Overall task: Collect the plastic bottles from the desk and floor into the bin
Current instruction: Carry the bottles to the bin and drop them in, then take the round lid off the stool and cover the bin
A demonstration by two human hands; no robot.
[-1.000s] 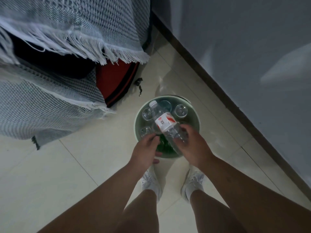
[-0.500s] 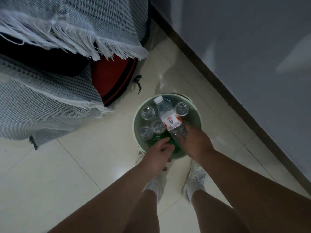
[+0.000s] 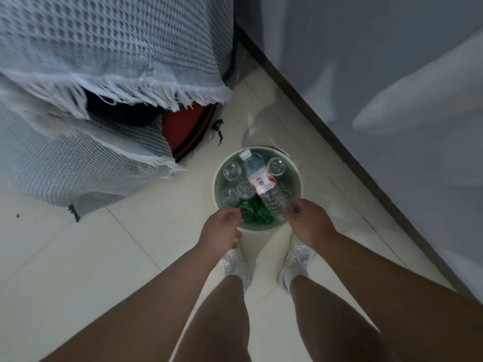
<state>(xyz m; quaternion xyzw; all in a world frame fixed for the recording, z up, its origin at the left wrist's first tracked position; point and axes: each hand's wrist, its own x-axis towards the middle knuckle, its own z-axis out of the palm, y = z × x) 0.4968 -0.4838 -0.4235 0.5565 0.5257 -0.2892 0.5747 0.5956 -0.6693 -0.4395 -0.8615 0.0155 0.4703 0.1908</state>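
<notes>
I'm pulling both hands back from the bin (image 3: 295,176), left hand (image 3: 220,228) loosely curled and empty, right hand (image 3: 308,222) letting go of the bottle (image 3: 262,182), now lying across the ones inside, so this drop is done.

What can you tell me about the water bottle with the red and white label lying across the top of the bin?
The labelled bottle is clear, thin plastic with a white cap and a white band with red print around its middle. It looks empty. It lies tilted across the other bottles standing in the round pale green bin, cap toward the far rim, base toward the person. The right hand is at its base; whether the fingers grip it is unclear.
</notes>
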